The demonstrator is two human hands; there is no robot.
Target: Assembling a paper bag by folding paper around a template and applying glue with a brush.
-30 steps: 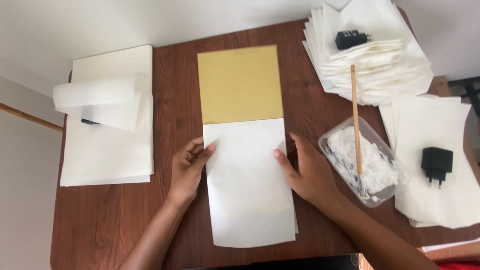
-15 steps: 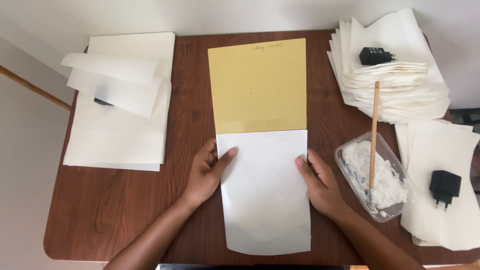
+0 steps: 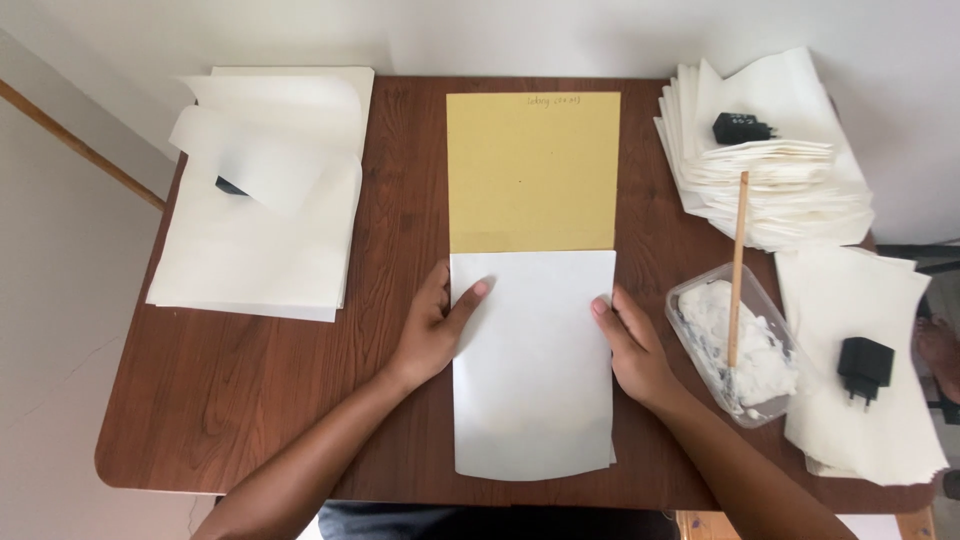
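Our fingers lie flat and slightly spread, clamped on nothing: the left hand (image 3: 432, 335) presses its thumb and fingertips onto the left edge of the white sheet (image 3: 530, 370), and the right hand (image 3: 632, 350) rests its fingertips on the right edge, so the paper is pinned from both sides rather than gripped. The white sheet lies in the middle of the tabletop (image 3: 260, 390), its top edge meeting the lower edge of the yellow card (image 3: 532, 170) and its bottom curling a little near us. To do this well, we judge, we should keep even pressure on both edges, hold the sides in line with the card above, and smooth outward from the middle so no crease forms. Just beside the right hand stands a clear plastic tub of white paste (image 3: 735, 345) with a wooden stick (image 3: 737, 265) leaning in it; we would keep our wrist away from it. Farther out lie stacks of white paper (image 3: 260, 250), folded paper pieces (image 3: 780, 190), and a black plug adapter (image 3: 864, 368).
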